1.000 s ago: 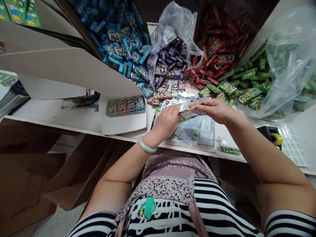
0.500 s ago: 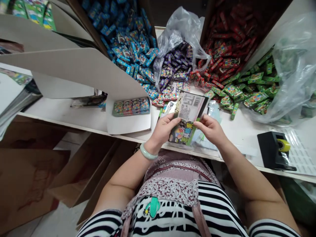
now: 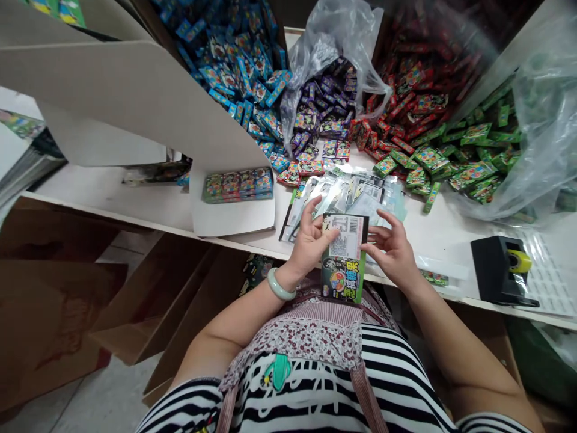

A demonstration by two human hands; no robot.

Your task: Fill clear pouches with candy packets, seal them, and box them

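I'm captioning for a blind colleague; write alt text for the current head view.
A bare left hand grips a flat, green-and-black packet with a white label, the right hand at its edge. Beyond lie silvery plastic pouches and heaps of small blue packs, purple packs, red packs and green packs.

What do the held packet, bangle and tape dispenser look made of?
Printed packet: plastic film or thin card, unclear; flat, crisp-edged. Bangle: pale green, polished sheen; maybe stone, glass or plastic. Tape dispenser: probably smooth plastic, by its moulded black body.
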